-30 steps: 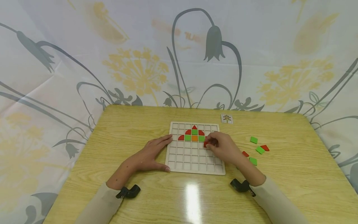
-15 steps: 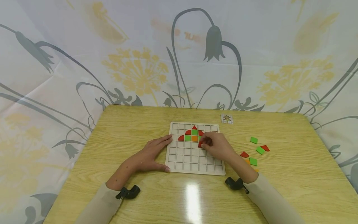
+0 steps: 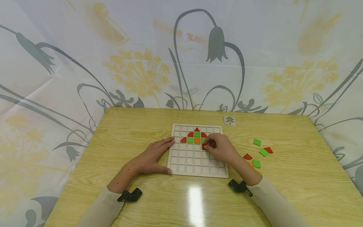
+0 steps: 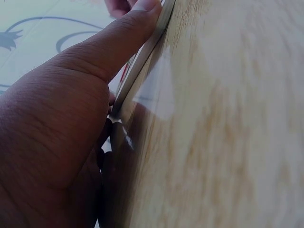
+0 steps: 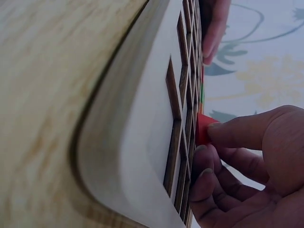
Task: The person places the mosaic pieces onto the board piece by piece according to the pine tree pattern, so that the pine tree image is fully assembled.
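On the wooden table [image 3: 158,208] lies a gridded board [image 3: 181,160], partly filled with coloured tiles [image 3: 197,134]. Against its left edge rests the left hand [image 3: 150,157], thumb spread wide; over its right side, the right hand [image 3: 222,148] pinches narrowly. Beyond lies a patterned card [image 3: 229,120]; rightward, loose pieces [image 3: 256,163]. Held in that pinch — one red piece [image 3: 204,147], at the grid beside the tiles.
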`<state>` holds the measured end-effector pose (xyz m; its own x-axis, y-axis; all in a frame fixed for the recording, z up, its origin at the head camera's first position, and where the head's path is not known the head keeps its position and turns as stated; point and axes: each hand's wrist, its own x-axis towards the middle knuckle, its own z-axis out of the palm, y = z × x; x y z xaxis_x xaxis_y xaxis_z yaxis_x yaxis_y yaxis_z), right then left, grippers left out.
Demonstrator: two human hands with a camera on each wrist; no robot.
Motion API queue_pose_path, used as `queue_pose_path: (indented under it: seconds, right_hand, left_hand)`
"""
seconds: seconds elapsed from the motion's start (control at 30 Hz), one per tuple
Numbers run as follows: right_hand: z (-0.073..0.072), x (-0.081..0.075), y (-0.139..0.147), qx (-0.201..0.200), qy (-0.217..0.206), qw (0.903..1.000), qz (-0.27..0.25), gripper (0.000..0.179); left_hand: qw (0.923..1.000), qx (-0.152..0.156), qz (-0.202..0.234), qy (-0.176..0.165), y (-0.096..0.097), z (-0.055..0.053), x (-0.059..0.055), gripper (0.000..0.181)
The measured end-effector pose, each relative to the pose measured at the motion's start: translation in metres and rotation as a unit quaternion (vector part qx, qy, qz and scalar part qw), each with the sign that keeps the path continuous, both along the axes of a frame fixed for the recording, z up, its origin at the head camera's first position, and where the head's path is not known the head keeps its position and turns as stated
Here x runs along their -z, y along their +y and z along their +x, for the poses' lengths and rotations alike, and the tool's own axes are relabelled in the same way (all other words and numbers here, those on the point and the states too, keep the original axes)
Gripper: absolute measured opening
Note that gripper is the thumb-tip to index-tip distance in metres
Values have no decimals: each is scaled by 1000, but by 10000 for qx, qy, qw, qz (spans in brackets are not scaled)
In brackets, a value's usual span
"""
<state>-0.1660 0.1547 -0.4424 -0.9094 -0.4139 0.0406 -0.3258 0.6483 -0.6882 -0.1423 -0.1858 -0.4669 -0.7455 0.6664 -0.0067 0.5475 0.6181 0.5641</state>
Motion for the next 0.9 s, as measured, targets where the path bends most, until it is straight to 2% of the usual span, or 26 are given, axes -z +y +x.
queue_pose_path:
  seconds: [0.47, 0.9]
  right_hand:
    - [2, 1, 1, 148, 7, 9999, 24, 7]
    - [2, 1, 2, 51, -30, 10000, 72, 4]
  left_hand:
    - [10000, -2, 13, -29, 1, 1, 0, 117]
    - [10000, -25, -3, -32, 0, 0, -1, 118]
